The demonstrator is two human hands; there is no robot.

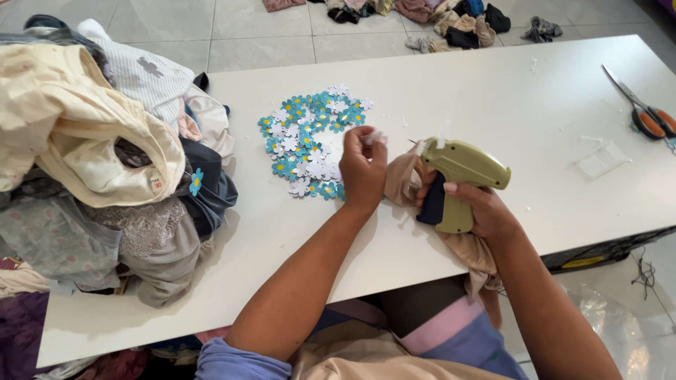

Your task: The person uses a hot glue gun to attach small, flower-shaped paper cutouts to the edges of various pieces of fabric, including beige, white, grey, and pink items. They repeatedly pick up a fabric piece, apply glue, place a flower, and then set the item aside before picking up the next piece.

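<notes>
Two hands busy: right hand [486, 211] clenched around tagging gun [458, 181], beige garment [405, 179] beneath; left hand [362, 172] pinching flower tag [374, 137] just before needle (pricked fingertip likely if trigger squeezed early).

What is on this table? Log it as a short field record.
Left hand: pinching a small white flower tag
Right hand: gripping olive-green tagging gun, beige garment beneath
Flower tags: blue and white pile beside left hand
Clothes heap: table's left end
Scissors: orange-handled, far right
Table: white
</notes>
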